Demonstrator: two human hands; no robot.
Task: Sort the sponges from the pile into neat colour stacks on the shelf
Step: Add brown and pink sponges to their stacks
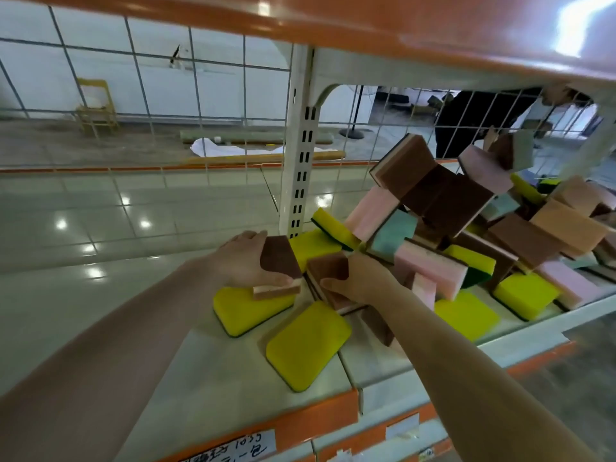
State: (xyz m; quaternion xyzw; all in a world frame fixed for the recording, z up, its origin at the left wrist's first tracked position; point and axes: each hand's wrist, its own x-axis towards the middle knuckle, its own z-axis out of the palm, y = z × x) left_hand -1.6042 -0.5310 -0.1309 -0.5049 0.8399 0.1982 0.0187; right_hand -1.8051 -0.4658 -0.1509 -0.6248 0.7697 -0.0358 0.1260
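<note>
My left hand [245, 258] grips a brown-topped sponge [280, 261] with a pale pink layer under it, held just above a yellow sponge [248, 308] lying on the shelf [206, 378]. My right hand [358, 278] grips another brown sponge [328, 266] at the left foot of the pile [450, 221]. The pile mixes brown, pink, yellow, teal and orange sponges and leans against the wire back grid. A second yellow sponge [308, 345] lies flat near the shelf's front edge.
A white slotted upright [301, 155] stands behind my hands. The orange shelf above [333, 25] overhangs the space. More yellow sponges [466, 315] lie on the right. Paper labels [230, 448] sit on the orange front strip. The left part of the shelf holds no sponges.
</note>
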